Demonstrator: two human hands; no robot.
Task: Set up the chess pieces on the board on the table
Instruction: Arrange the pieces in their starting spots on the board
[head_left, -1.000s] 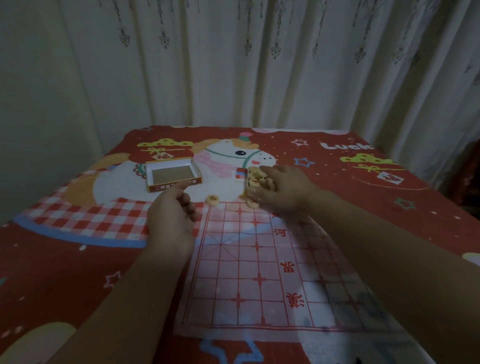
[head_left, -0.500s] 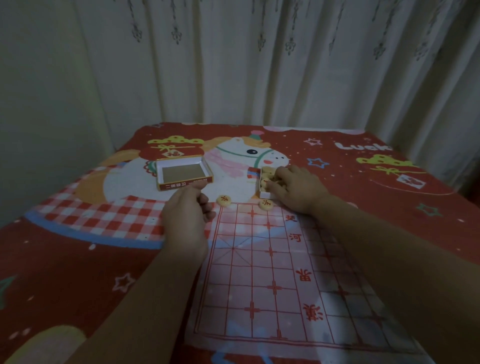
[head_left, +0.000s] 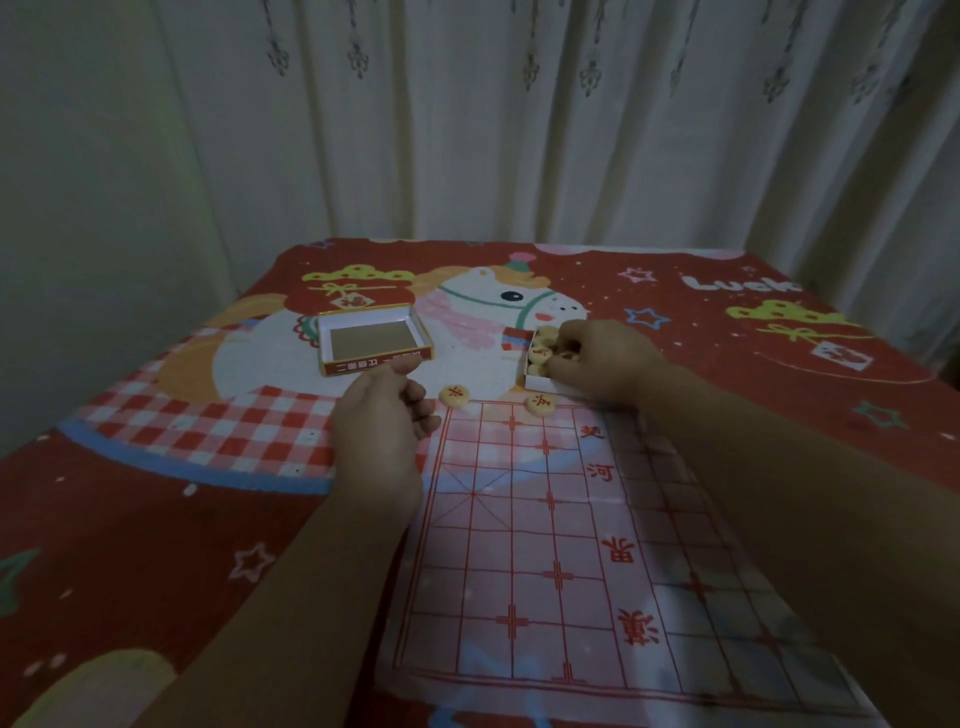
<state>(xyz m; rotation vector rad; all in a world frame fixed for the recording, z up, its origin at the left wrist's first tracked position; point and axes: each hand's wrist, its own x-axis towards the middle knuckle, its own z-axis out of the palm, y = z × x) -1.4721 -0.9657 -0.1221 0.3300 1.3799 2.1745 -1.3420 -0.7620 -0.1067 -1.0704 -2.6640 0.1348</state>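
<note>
Our right hand reaches into the box of pieces just beyond the far edge of the board, fingers curled down among the discs; whether it already pinches one we cannot tell, since the knuckles hide the fingertips. Our left hand hangs at the board's far left corner, fingers loosely curled toward the palm with the thumb forward; we see nothing in it, though the palm is turned away from us. We judge it waits there to take or steady whatever comes out of the box.

Two pieces are out. One disc lies just off the board's far left corner, on the cloth and not on the grid. The other disc sits on the board's far edge line, right in front of the box. Both show a red character face up, too small for us to read. The rest of the grid is bare, so we are at the very start of the layout.

The box stands touching the board's far edge, which keeps each carry short. Its empty lid lies open side up, well beyond the board's far left corner, out of the way of both arms. The board, a thin printed sheet, lies flat on the red patterned tablecloth, with its river characters running down the middle; a careless sleeve could shift it.
</note>
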